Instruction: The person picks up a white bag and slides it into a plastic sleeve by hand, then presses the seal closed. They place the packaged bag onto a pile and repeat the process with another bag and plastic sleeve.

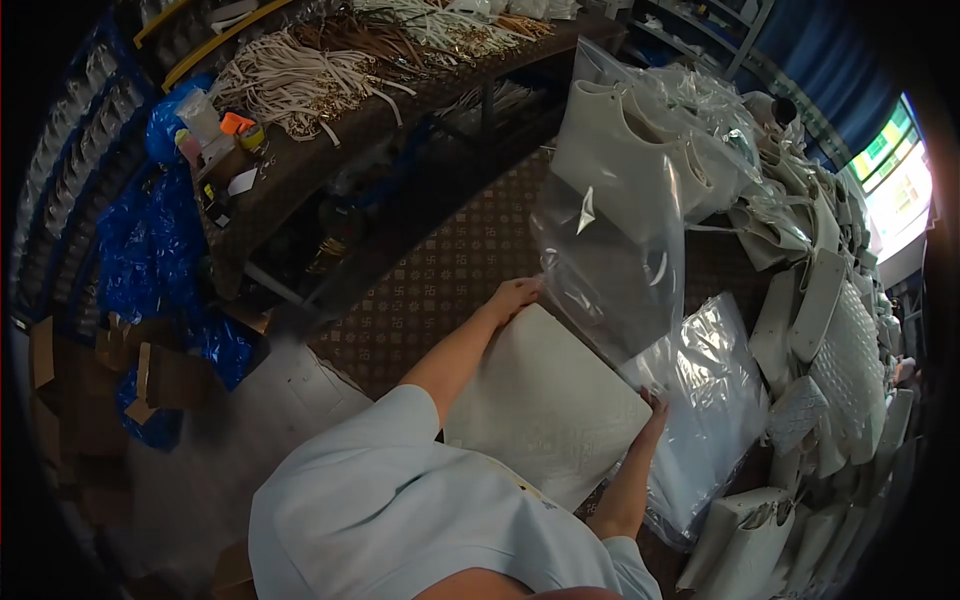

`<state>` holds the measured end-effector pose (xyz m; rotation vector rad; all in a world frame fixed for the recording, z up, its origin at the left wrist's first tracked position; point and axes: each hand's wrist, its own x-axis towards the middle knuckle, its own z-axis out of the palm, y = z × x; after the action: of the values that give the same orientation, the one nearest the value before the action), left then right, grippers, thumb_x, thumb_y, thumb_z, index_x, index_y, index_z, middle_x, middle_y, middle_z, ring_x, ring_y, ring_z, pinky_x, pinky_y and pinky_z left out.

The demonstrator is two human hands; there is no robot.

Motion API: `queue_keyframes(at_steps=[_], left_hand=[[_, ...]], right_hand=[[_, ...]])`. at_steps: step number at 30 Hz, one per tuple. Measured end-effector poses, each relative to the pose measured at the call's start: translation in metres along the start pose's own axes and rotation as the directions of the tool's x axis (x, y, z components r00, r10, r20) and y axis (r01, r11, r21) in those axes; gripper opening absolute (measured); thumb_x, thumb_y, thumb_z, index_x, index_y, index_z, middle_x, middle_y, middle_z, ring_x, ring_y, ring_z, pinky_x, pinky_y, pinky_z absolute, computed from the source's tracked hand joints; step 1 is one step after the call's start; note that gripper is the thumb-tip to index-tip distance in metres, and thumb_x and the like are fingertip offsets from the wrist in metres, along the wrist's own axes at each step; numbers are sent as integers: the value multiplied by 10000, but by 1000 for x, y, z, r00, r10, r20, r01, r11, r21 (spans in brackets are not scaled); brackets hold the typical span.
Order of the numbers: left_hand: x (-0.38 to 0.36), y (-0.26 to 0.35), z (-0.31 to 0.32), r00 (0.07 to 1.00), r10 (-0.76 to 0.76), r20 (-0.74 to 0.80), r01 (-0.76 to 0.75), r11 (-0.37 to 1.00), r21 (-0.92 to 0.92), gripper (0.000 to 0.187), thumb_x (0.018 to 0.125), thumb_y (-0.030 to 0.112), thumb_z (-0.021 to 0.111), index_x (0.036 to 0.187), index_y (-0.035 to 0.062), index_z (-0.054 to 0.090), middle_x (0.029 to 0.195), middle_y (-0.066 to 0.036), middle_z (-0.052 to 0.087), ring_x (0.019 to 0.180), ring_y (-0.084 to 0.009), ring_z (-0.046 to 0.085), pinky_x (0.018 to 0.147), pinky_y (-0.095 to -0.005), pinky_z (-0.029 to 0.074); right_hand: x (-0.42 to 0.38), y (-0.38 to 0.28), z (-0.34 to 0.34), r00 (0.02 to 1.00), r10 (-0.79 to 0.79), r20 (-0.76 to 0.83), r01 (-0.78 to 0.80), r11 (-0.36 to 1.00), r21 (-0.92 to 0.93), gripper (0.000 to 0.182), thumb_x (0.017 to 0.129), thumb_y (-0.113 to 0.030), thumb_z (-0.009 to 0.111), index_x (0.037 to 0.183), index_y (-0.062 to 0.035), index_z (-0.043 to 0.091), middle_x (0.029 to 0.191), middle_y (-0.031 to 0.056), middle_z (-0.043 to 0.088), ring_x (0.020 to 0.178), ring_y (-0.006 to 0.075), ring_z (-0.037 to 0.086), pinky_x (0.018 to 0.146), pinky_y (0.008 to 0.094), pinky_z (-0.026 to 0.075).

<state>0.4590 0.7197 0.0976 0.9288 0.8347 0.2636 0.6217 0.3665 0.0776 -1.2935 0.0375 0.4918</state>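
Note:
A large pale bag panel with an embossed pattern (545, 405) lies in front of my body, between both hands. My left hand (515, 298) is closed at its upper corner, beside the edge of a clear plastic bag (610, 270). At the right corner of the panel, my right hand (655, 408) has its fingers bent round the edge, close to the plastic. Beyond the hands, white handbags (625, 150) sit partly inside clear plastic. A stack of flat plastic bags (705, 400) lies to the right of my right hand.
Many pale bags (825, 300) crowd the right side. A table (300, 200) at the upper left bears piles of straps (300, 80). Blue plastic (150, 240) and cardboard boxes (175, 378) are at the left. Shelves (75, 150) stand at the far left.

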Motion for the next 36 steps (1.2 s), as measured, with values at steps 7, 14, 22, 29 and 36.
queue_keyframes(at_steps=[7, 14, 22, 29, 36], left_hand=[[-55, 12, -12, 991, -94, 91, 60, 943, 328, 590, 843, 549, 486, 1078, 24, 620, 1082, -124, 609, 979, -233, 570, 858, -329, 426], [-94, 25, -15, 960, 275, -59, -25, 291, 956, 420, 906, 347, 420, 974, -12, 626, 839, -174, 647, 725, -314, 623, 682, -381, 486], [-111, -19, -45, 696, 672, 255, -517, 221, 827, 209, 875, 131, 471, 988, 23, 610, 846, -181, 635, 761, -340, 618, 667, -407, 499], [-96, -18, -44, 853, 504, 136, -395, 453, 799, 248, 870, 98, 445, 1049, -16, 572, 902, -206, 623, 829, -365, 597, 722, -392, 468], [-156, -45, -102, 890, 455, -10, -272, 549, 790, 293, 863, 90, 461, 1133, 1, 530, 935, -225, 609, 873, -371, 587, 751, -374, 455]], right_hand=[[-4, 1, -6, 886, 441, 144, -461, 869, 181, 286, 902, -298, 481, 1002, -43, 563, 888, 114, 638, 735, 210, 623, 639, 325, 511], [-60, -12, 19, 946, -304, -113, 114, 640, -760, 323, 921, -261, 422, 974, 2, 602, 883, 120, 651, 769, 283, 623, 694, 362, 476], [-99, 11, 4, 818, -575, -11, 267, 396, -879, 344, 918, -217, 422, 1147, 11, 543, 1025, 190, 613, 936, 347, 584, 804, 382, 446], [-111, 14, -7, 930, -367, 12, 163, 383, -910, 333, 926, -210, 420, 1103, 41, 548, 960, 249, 603, 864, 389, 581, 719, 413, 443], [-158, 61, -59, 952, -290, 98, 292, 763, -576, 303, 908, -95, 483, 1197, -10, 512, 983, 141, 625, 879, 195, 591, 791, 291, 460]])
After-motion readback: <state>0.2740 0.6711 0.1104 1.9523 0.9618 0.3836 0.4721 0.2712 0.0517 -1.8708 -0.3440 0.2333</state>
